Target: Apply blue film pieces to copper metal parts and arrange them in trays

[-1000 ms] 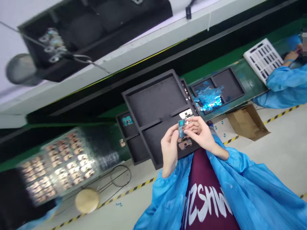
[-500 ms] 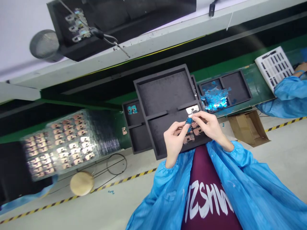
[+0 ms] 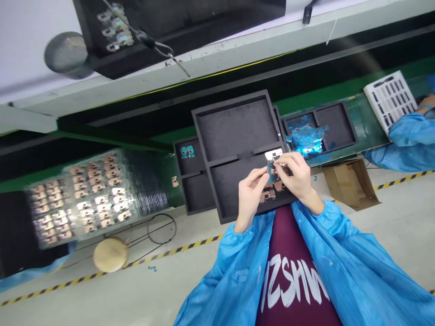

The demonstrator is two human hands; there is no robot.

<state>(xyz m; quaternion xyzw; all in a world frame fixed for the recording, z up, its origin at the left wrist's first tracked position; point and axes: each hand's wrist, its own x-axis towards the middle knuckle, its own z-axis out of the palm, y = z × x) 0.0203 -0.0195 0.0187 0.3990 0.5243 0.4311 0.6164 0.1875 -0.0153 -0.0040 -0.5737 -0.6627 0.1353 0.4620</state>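
Between my two hands is a small flat part with blue film point(image 3: 271, 171). My left hand point(image 3: 250, 192) pinches its left edge with thumb and fingers. From the right, my right hand point(image 3: 295, 174) closes its thumb and fingertips at the part's upper end; the exact grip is partly hidden. Both hands are over the lower section of a large black divided tray point(image 3: 222, 159). Several copper-coloured flat metal parts point(image 3: 269, 194) lie in that section, partly under my hands. Just above my right fingertips is a shiny silver part point(image 3: 273, 154).
At right, a black tray holds a heap of blue film pieces point(image 3: 307, 138). A cardboard box point(image 3: 351, 183) is below it. Clear trays of metal parts point(image 3: 98, 194) are stacked at left. A co-worker's blue sleeve point(image 3: 409, 131) is beside a white slotted tray point(image 3: 390, 99).
The blue-filmed part has turned more upright between my fingers. My right hand has shifted slightly, its fingers more bent over the part's top. The view has moved a little.
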